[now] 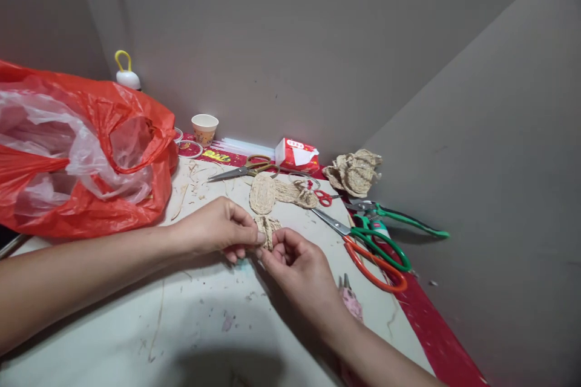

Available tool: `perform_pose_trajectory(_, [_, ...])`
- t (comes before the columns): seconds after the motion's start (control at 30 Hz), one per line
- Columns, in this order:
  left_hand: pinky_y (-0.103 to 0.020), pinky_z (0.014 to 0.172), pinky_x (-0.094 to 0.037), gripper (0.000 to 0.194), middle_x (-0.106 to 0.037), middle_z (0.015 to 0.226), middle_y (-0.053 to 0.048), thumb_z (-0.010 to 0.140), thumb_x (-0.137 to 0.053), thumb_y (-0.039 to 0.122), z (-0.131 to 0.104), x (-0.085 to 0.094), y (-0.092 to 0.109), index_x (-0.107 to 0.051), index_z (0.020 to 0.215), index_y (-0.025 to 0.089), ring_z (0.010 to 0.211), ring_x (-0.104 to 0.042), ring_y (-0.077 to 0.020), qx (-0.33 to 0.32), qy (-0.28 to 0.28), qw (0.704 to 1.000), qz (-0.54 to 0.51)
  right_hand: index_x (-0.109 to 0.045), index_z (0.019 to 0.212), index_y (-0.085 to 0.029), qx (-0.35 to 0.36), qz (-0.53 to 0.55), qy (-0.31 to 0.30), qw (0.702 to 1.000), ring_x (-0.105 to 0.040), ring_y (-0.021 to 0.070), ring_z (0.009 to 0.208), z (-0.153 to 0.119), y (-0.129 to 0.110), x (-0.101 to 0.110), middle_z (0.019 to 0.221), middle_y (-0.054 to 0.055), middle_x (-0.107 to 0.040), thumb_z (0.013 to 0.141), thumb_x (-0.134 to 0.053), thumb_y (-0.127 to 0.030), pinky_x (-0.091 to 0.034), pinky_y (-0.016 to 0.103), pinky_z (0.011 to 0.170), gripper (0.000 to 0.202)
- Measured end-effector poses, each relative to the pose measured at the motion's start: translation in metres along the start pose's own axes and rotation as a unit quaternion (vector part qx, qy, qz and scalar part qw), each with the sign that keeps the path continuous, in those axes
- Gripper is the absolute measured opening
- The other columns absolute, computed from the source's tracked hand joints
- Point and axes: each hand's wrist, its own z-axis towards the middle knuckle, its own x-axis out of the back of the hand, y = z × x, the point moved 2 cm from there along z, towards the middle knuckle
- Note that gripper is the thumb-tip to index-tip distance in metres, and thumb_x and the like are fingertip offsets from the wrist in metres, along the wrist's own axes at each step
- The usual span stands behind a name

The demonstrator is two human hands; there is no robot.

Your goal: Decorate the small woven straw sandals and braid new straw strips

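Note:
A small piece of braided straw (267,227) is held between both hands over the white board. My left hand (222,231) pinches its left side, thumb and fingers pressed together. On its lower right side, the thumb and fingers of my right hand (297,260) are closed on the same piece. Just beyond the hands lies an oval woven straw piece (262,195), with a longer woven strip (287,191) to its right. The fingertips partly cover the held piece.
A red plastic bag (154,193) fills the left. Brown-handled scissors (233,173), a paper cup (205,130) and a tissue pack (295,156) stand or lie behind. At right are large scissors (338,225), green-handled cutters (408,219), pink-handled pliers (351,302) and a straw bundle (356,174).

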Motion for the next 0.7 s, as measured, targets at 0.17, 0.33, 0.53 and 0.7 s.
perform_pose_trajectory(0.17, [-0.019, 0.049, -0.047, 0.015, -0.056, 0.052, 0.003, 0.067, -0.068, 0.026, 0.001, -0.011, -0.007, -0.064, 0.068, 0.012, 0.045, -0.051, -0.0062, 0.008, 0.025, 0.996, -0.083, -0.051, 0.068, -0.018, -0.018, 0.038, -0.024, 0.999, -0.035, 0.0077, 0.048, -0.009, -0.006, 0.002, 0.052, -0.007, -0.041, 0.073, -0.062, -0.031, -0.029, 0.02, 0.046, 0.017])
perform_pose_trajectory(0.33, [-0.019, 0.053, -0.048, 0.018, -0.058, 0.056, 0.003, 0.066, -0.071, 0.027, -0.001, -0.013, -0.008, -0.06, 0.071, 0.013, 0.049, -0.052, -0.0059, 0.007, 0.02, 0.993, -0.114, -0.057, 0.072, -0.016, -0.023, 0.083, -0.062, 0.994, -0.035, 0.0064, 0.044, -0.016, -0.005, 0.006, 0.055, -0.005, -0.047, 0.085, -0.052, -0.037, -0.028, 0.019, 0.042, 0.025])
perform_pose_trajectory(0.53, [-0.02, 0.057, -0.049, 0.022, -0.062, 0.058, 0.001, 0.066, -0.074, 0.025, 0.002, -0.015, -0.012, -0.057, 0.074, 0.013, 0.052, -0.057, -0.0074, 0.019, 0.028, 0.99, -0.137, -0.06, 0.075, -0.015, -0.074, 0.147, -0.064, 0.984, -0.036, 0.005, 0.039, -0.014, 0.006, 0.005, 0.056, -0.003, -0.054, 0.082, -0.059, -0.044, -0.029, 0.019, 0.039, 0.029])
perform_pose_trajectory(0.7, [-0.021, 0.056, -0.049, 0.017, -0.063, 0.057, 0.0, 0.067, -0.072, 0.02, 0.006, -0.017, -0.017, -0.059, 0.075, 0.013, 0.051, -0.057, -0.0075, 0.018, 0.046, 0.987, -0.15, -0.06, 0.083, -0.017, -0.105, 0.204, -0.055, 0.972, -0.038, 0.0053, 0.036, -0.01, 0.013, 0.003, 0.057, -0.002, -0.059, 0.077, -0.065, -0.045, -0.03, 0.019, 0.036, 0.029])
